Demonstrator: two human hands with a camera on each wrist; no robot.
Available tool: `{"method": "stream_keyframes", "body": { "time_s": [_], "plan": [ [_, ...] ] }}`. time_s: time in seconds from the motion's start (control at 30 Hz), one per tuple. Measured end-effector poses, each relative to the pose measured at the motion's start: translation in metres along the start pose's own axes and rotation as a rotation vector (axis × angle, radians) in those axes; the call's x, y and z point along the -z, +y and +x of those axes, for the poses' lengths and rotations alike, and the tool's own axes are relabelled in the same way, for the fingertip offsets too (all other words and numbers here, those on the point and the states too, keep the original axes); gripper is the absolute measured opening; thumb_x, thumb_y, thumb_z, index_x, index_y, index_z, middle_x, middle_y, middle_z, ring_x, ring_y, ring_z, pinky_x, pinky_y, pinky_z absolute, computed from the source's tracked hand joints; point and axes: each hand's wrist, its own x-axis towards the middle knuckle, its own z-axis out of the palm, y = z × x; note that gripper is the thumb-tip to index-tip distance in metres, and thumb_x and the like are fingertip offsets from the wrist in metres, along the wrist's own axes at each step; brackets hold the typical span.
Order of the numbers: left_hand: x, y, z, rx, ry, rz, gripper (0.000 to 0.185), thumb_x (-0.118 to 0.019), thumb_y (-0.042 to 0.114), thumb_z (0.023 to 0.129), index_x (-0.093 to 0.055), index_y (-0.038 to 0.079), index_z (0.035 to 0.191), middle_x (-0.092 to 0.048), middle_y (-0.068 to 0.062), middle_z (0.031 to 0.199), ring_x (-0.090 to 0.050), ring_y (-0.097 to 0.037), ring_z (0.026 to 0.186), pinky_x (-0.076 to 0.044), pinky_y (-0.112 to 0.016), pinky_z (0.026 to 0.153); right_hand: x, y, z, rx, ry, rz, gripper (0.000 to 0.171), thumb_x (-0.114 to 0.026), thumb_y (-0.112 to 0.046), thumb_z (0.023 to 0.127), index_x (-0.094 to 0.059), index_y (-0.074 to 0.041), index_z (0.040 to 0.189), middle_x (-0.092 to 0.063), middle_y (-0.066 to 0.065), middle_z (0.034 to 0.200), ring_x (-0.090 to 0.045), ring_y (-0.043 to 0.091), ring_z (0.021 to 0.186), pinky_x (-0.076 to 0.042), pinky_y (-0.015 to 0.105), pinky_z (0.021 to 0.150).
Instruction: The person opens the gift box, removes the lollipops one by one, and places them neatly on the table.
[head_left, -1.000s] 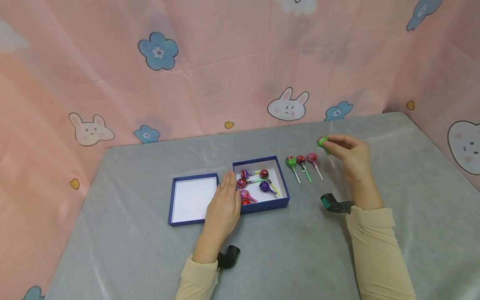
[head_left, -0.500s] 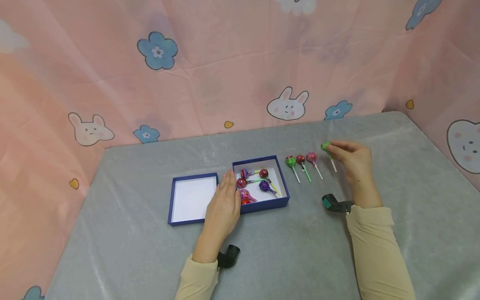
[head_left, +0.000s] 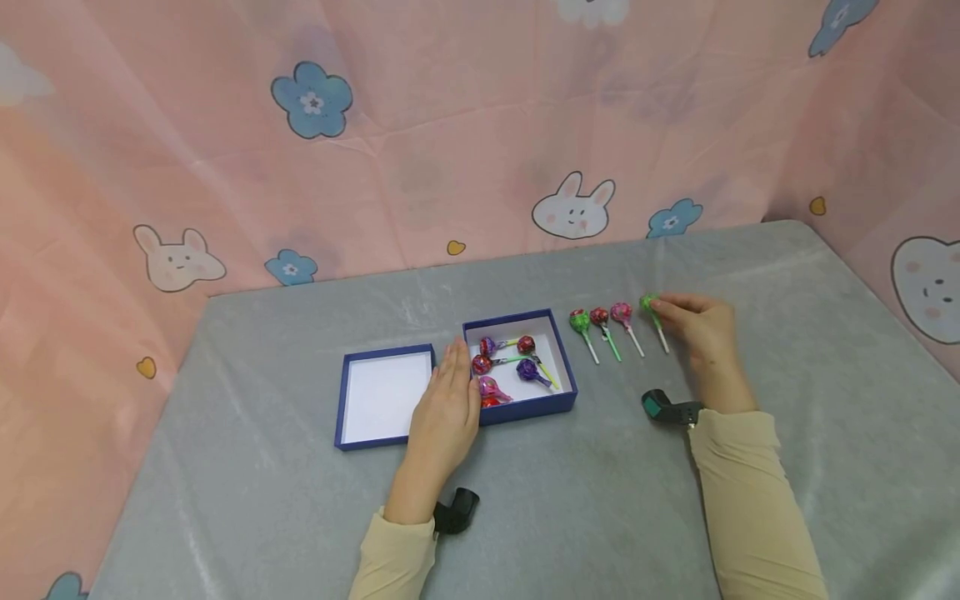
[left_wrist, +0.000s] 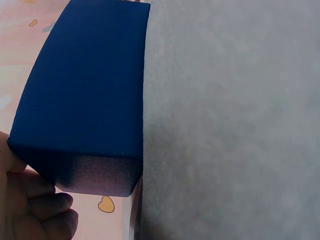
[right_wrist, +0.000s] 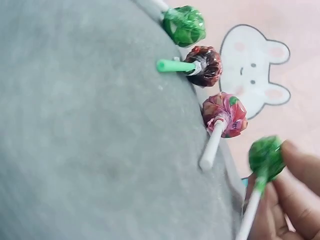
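My right hand pinches a green-wrapped lollipop by its head, low over the grey table, just right of a row of three lollipops: green, red and pink. In the right wrist view my fingers hold the green lollipop next to the pink one. My left hand lies flat with straight fingers against the left wall of a blue box that holds several lollipops. The left wrist view shows that box's dark blue corner.
A blue lid with a white inside lies left of the box, touching my left hand. A pink curtain with bunnies and flowers closes off the back and sides. Grey cloth covers the table.
My right hand has lowered the green lollipop toward the table, at the right end of the row. The left hand and box have stayed put.
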Motion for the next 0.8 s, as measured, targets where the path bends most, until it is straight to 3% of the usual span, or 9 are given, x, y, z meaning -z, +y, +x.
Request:
{"method": "stream_keyframes", "body": {
  "time_s": [0.13,0.33,0.5,0.7,0.8],
  "plan": [
    [-0.001,0.0,0.0,0.0,0.001,0.002,0.05,-0.045,0.015,0.098,-0.035,-0.009,0.141,-0.036,-0.019,0.146,-0.032,-0.027,0.136,-0.029,-0.044,0.109,0.0,0.007,0.004,0.005,0.027,-0.024,0.008,-0.075,-0.008,0.08,-0.074,-0.005,0.087,-0.064,-0.013,0.071,-0.063,-0.001,0.063,-0.05,0.011,0.059],
    [-0.001,0.0,0.0,0.008,-0.005,0.003,0.05,-0.044,0.015,0.098,-0.035,-0.008,0.141,-0.036,-0.018,0.146,-0.033,-0.028,0.136,-0.029,-0.044,0.109,-0.008,0.012,0.004,0.049,0.104,-0.228,0.016,-0.073,-0.017,0.083,-0.07,-0.005,0.093,-0.058,-0.017,0.073,-0.059,-0.006,0.064,-0.048,0.009,0.061],
    [-0.001,0.0,-0.001,0.008,-0.003,0.002,0.049,-0.044,0.015,0.098,-0.035,-0.009,0.141,-0.035,-0.018,0.146,-0.033,-0.028,0.136,-0.029,-0.044,0.109,-0.011,0.015,0.003,0.127,0.152,-0.36,0.034,-0.072,-0.02,0.084,-0.069,0.006,0.105,-0.055,-0.02,0.069,-0.053,-0.004,0.066,-0.042,0.01,0.058],
    [-0.001,0.0,-0.001,0.01,-0.005,0.0,0.05,-0.044,0.015,0.098,-0.035,-0.008,0.141,-0.035,-0.018,0.147,-0.032,-0.027,0.136,-0.029,-0.043,0.109,-0.01,0.014,0.0,0.2,0.124,-0.555,0.035,-0.069,-0.027,0.086,-0.07,0.003,0.104,-0.067,0.01,0.087,-0.05,0.001,0.065,-0.039,0.015,0.055],
    [-0.001,0.0,-0.001,0.012,-0.007,0.0,0.05,-0.045,0.015,0.098,-0.035,-0.008,0.141,-0.035,-0.018,0.147,-0.032,-0.027,0.136,-0.029,-0.043,0.109,-0.008,0.013,-0.001,0.224,0.097,-0.61,0.037,-0.068,-0.03,0.087,-0.069,0.003,0.104,-0.067,0.017,0.092,-0.05,0.002,0.064,-0.038,0.017,0.055]
  ]
}}
